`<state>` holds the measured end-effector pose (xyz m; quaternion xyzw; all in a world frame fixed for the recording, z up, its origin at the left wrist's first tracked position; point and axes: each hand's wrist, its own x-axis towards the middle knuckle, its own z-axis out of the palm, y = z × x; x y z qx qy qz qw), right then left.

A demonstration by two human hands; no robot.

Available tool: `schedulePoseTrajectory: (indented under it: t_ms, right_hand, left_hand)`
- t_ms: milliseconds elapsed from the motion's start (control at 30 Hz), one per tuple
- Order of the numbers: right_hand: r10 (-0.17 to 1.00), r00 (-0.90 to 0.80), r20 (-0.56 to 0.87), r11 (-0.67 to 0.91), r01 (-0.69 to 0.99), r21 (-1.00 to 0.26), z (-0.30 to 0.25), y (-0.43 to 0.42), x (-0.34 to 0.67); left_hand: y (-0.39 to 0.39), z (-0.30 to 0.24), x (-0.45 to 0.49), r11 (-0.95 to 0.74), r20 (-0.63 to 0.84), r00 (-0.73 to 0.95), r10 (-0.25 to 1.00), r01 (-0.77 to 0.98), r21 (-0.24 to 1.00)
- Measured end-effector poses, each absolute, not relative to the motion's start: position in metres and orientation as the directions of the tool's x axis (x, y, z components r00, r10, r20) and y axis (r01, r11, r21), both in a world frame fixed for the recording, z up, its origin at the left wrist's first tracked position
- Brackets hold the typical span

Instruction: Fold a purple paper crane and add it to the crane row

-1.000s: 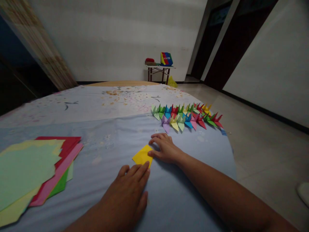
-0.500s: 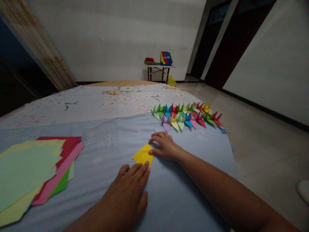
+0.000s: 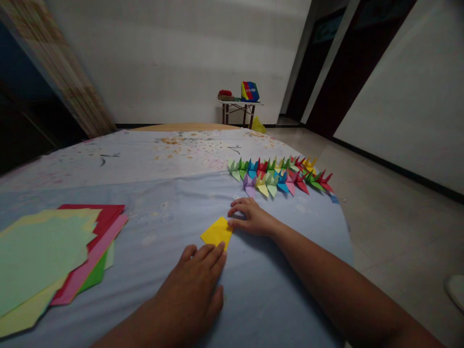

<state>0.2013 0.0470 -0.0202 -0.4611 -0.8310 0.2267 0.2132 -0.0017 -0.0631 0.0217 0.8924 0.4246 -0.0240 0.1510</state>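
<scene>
A small folded piece of yellow paper [image 3: 217, 232] lies flat on the blue tablecloth in front of me. My left hand [image 3: 197, 278] rests with its fingers stretched out, the fingertips pressing the paper's near edge. At the paper's right corner is my right hand [image 3: 252, 217], thumb tip touching or just beside the edge. Its fingers are curved and apart from the thumb, with nothing between them. Beyond that hand stand rows of folded paper cranes [image 3: 271, 181] in many colours.
A stack of coloured paper sheets [image 3: 43, 256] lies on the left of the table. The tablecloth [image 3: 152, 290] has slight wrinkles. Against the far wall, a small folding table [image 3: 237, 103] bears a colourful box [image 3: 250, 91], with a yellow bag [image 3: 258, 125] below it.
My right hand has shifted slightly right, its thumb drawing back from on top of the yellow paper to its corner. The left hand stays on the near edge. The view has moved a little.
</scene>
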Motion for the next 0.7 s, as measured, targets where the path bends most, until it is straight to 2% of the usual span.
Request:
schedulePoseTrajectory:
  t_ms: [167,300,533,700]
  right_hand:
    - [0.875,-0.472,0.109,0.455,0.723,-0.52,-0.0227,0.0466,0.2002]
    - [0.874,-0.476,0.098,0.45,0.716,-0.534,-0.0213,0.0479,0.1998]
    - [0.895,-0.42,0.148,0.436,0.759,-0.483,-0.0237,0.0439,0.1918]
    - [0.894,-0.395,0.21,0.444,0.724,-0.528,-0.0169,0.0462,0.1979]
  left_hand:
    - [-0.0627,0.0174,-0.0044,-0.599,-0.158,0.642,0.75,0.762,0.246]
    - [-0.0629,0.0181,-0.0042,-0.599,-0.167,0.641,0.75,0.764,0.242]
    - [-0.0653,0.0188,-0.0027,-0.604,-0.176,0.64,0.748,0.767,0.218]
    - [-0.0626,0.014,-0.0001,-0.613,-0.139,0.639,0.757,0.767,0.189]
